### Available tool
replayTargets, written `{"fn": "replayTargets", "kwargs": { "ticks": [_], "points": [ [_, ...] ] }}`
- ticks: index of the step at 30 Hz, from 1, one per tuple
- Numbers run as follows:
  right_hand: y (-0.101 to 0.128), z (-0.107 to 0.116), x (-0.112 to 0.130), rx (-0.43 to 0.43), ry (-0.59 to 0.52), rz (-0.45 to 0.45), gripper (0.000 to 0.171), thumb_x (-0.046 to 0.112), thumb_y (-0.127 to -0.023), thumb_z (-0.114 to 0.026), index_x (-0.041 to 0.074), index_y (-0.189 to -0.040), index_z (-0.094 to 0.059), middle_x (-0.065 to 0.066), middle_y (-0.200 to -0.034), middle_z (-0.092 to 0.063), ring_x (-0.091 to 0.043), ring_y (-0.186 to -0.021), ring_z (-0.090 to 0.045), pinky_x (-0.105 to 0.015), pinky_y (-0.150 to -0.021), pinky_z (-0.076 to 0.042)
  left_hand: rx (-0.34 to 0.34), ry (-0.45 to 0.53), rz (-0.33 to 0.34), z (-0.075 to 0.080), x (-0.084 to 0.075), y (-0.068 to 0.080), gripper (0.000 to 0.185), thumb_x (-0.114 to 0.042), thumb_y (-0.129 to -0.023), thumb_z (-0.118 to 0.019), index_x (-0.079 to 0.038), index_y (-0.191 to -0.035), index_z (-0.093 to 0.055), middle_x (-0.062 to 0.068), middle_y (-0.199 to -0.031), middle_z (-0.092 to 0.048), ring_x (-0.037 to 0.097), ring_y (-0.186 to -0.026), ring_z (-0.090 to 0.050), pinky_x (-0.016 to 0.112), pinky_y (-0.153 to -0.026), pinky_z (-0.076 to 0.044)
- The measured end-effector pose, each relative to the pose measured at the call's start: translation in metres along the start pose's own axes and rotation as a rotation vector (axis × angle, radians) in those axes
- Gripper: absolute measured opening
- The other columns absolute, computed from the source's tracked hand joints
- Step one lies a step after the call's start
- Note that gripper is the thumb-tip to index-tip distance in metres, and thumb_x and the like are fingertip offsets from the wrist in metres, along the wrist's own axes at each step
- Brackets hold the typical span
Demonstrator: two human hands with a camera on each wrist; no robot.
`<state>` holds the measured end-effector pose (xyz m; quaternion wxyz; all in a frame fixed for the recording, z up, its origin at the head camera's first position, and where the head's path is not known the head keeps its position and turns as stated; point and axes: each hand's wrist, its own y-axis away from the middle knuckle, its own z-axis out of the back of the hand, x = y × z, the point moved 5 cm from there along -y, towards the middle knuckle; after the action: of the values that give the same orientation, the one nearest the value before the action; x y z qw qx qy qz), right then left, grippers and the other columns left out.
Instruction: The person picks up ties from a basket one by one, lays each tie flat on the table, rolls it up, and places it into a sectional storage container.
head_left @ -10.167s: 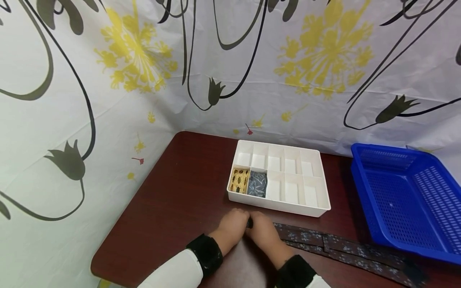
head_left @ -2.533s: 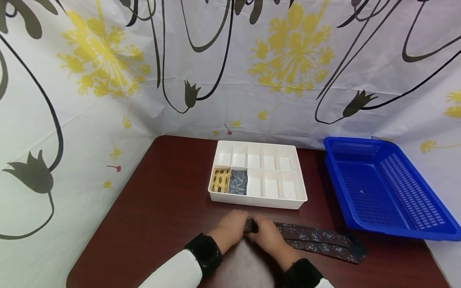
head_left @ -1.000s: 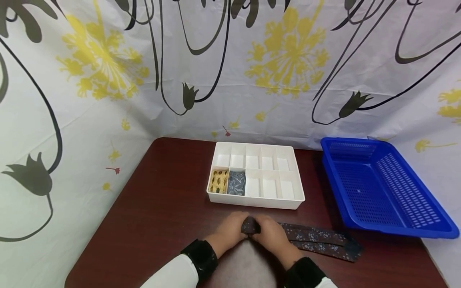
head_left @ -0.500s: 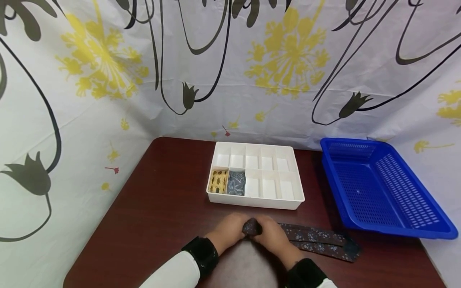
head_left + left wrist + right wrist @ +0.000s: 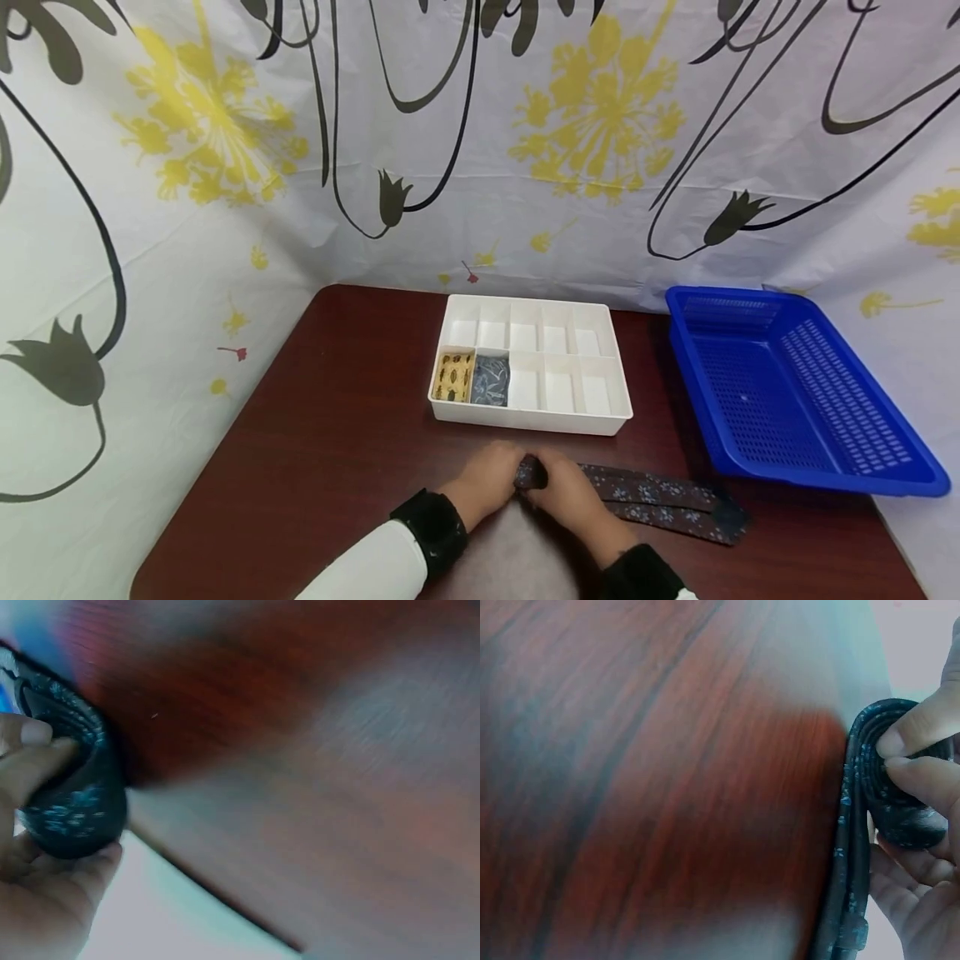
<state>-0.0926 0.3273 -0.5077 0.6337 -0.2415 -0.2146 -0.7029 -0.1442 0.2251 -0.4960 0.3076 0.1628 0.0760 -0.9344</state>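
Pinching the rolled tie point(image 5: 531, 474), both hands' grips sit before the organizer point(image 5: 615, 412) holding two folded ties point(image 5: 472, 378).

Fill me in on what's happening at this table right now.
A person is rolling up a dark patterned necktie at the near edge of the table. The left hand and the right hand both pinch the rolled end, and the rest of the tie trails flat to the right. Behind them is a white divided organizer: two front-left compartments hold a rolled yellow tie and a rolled blue-grey tie. A blue basket stands on the right.
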Motion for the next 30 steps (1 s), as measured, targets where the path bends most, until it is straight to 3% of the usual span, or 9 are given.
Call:
{"fn": "replayTargets", "kwargs": {
  "ticks": [7, 10, 13, 17, 21, 25, 30],
  "points": [
    [-0.002, -0.002, -0.007, -0.015, -0.070, 0.004, 0.043, 0.002, -0.065, -0.081, 0.003, -0.105, -0.065, -0.008, -0.100, -0.067, -0.023, -0.094, -0.062, -0.043, -0.082, -0.050, -0.026, 0.447, 0.064, -0.015, 0.029, 0.008, 0.063, -0.002, -0.066, -0.083, 0.002, -0.123, -0.056, 0.013, -0.120, -0.061, 0.026, -0.113, -0.056, 0.038, -0.100, -0.043],
    [-0.003, -0.003, -0.013, -0.019, -0.117, -0.004, 0.044, 0.003, -0.065, -0.082, 0.004, -0.105, -0.066, -0.006, -0.099, -0.068, -0.021, -0.093, -0.062, -0.043, -0.083, -0.049, -0.053, 0.539, 0.054, -0.016, 0.032, 0.008, 0.052, -0.001, -0.068, -0.082, -0.001, -0.115, -0.061, 0.010, -0.113, -0.064, 0.022, -0.106, -0.058, 0.036, -0.096, -0.045],
    [-0.003, -0.003, -0.015, -0.017, -0.142, 0.002, 0.045, 0.002, -0.065, -0.082, 0.004, -0.107, -0.066, -0.006, -0.101, -0.068, -0.022, -0.096, -0.062, -0.044, -0.085, -0.049, -0.077, 0.541, 0.024, -0.013, 0.031, 0.007, 0.038, -0.002, -0.068, -0.081, -0.005, -0.103, -0.066, 0.004, -0.100, -0.067, 0.014, -0.095, -0.060, 0.031, -0.089, -0.047],
    [-0.003, -0.004, -0.016, -0.008, -0.145, 0.021, 0.047, 0.001, -0.065, -0.082, 0.004, -0.108, -0.066, -0.007, -0.103, -0.068, -0.024, -0.097, -0.062, -0.044, -0.086, -0.049, -0.076, 0.414, -0.028, -0.004, 0.024, 0.005, 0.028, -0.002, -0.067, -0.078, -0.009, -0.092, -0.067, -0.002, -0.089, -0.068, 0.009, -0.086, -0.060, 0.026, -0.082, -0.048],
    [-0.003, -0.004, -0.015, 0.003, -0.124, 0.041, 0.044, 0.002, -0.065, -0.082, 0.005, -0.106, -0.065, -0.006, -0.102, -0.067, -0.024, -0.097, -0.061, -0.044, -0.085, -0.049, -0.042, 0.182, -0.045, 0.005, 0.011, 0.003, 0.026, -0.005, -0.069, -0.077, -0.013, -0.091, -0.068, -0.003, -0.088, -0.068, 0.011, -0.086, -0.062, 0.026, -0.081, -0.049],
    [-0.003, -0.002, -0.013, 0.014, -0.105, 0.050, 0.043, 0.002, -0.066, -0.082, 0.006, -0.105, -0.064, -0.006, -0.103, -0.066, -0.022, -0.098, -0.060, -0.043, -0.084, -0.049, 0.009, -0.041, 0.027, 0.010, -0.003, 0.000, 0.020, -0.007, -0.073, -0.074, -0.015, -0.090, -0.067, -0.002, -0.088, -0.068, 0.014, -0.087, -0.064, 0.028, -0.078, -0.051],
    [-0.002, 0.001, -0.008, 0.016, -0.071, 0.047, 0.056, 0.003, -0.066, -0.082, 0.002, -0.119, -0.061, -0.013, -0.115, -0.064, -0.027, -0.106, -0.059, -0.047, -0.089, -0.048, 0.061, -0.204, 0.129, 0.012, -0.018, -0.004, 0.008, -0.010, -0.079, -0.072, -0.013, -0.086, -0.069, 0.002, -0.086, -0.067, 0.017, -0.085, -0.063, 0.031, -0.070, -0.053]
  ]
}}
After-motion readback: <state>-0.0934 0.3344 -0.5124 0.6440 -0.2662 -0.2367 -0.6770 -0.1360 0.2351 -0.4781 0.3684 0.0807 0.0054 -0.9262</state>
